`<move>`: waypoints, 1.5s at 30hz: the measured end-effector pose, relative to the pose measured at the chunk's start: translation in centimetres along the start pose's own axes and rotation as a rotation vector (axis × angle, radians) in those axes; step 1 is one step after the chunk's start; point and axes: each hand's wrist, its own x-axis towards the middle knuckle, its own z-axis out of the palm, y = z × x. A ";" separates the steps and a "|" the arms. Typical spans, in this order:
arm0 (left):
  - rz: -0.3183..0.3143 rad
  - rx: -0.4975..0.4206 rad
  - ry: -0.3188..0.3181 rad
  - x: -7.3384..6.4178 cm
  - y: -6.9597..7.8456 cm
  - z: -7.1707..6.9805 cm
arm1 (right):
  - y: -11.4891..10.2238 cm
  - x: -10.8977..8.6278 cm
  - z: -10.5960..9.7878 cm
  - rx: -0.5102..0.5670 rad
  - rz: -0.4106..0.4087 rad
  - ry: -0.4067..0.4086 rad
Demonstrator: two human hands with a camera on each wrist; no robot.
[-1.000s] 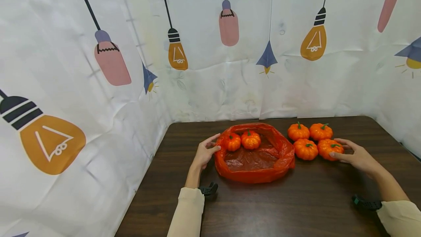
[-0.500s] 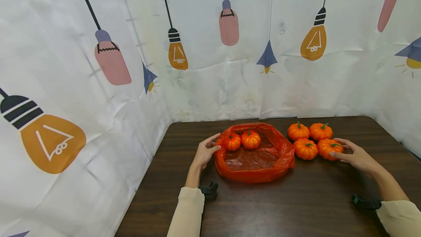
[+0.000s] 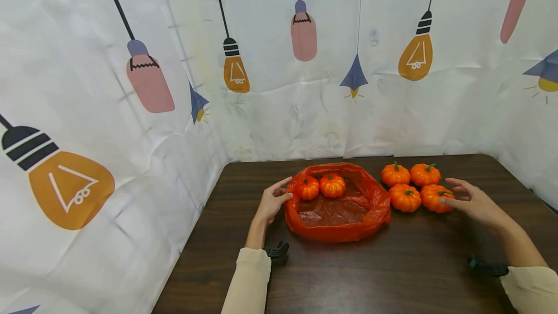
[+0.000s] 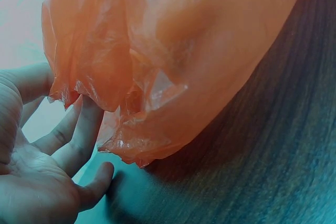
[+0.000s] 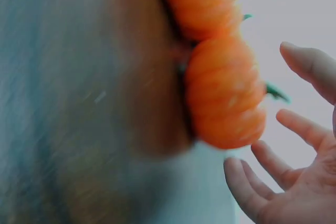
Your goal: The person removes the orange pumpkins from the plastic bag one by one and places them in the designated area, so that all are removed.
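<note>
A red plastic bag stands with its mouth wide and rim rolled down, two small orange pumpkins inside it. At its left side my left hand holds the rim between thumb and fingers; in the left wrist view the bag partly covers the fingertips. Several more pumpkins with green stems stand close together right of the bag. My right hand is spread beside the front right pumpkin. In the right wrist view, a gap shows between most fingers and that pumpkin.
Everything stands on a dark wood-grain table. A white curtain printed with hanging lamps rises behind the table and along its left side. Dark straps are on both wrists.
My right hand has loosened from the front right pumpkin and drawn slightly right, its fingers spreading wider. The left hand, bag and pumpkins have hardly moved.
</note>
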 end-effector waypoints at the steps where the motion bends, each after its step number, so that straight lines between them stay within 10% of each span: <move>1: -0.001 0.000 -0.001 0.0 0.0 0.0 | -0.5 0.0 -0.1 -0.012 -0.002 0.010; 12: -0.010 0.006 0.000 0.2 -0.2 -0.1 | -8.8 0.3 2.0 -0.041 -0.198 0.140; 22: -0.007 0.010 -0.002 0.3 -0.3 -0.1 | -13.5 2.7 7.9 0.146 -0.307 0.000; 32: 0.008 0.014 0.076 1.7 -3.1 0.1 | -14.5 6.4 13.3 0.250 -0.228 -0.159; 45: -0.001 0.007 0.057 1.7 -2.9 -0.1 | -14.1 10.1 16.7 0.238 -0.102 -0.211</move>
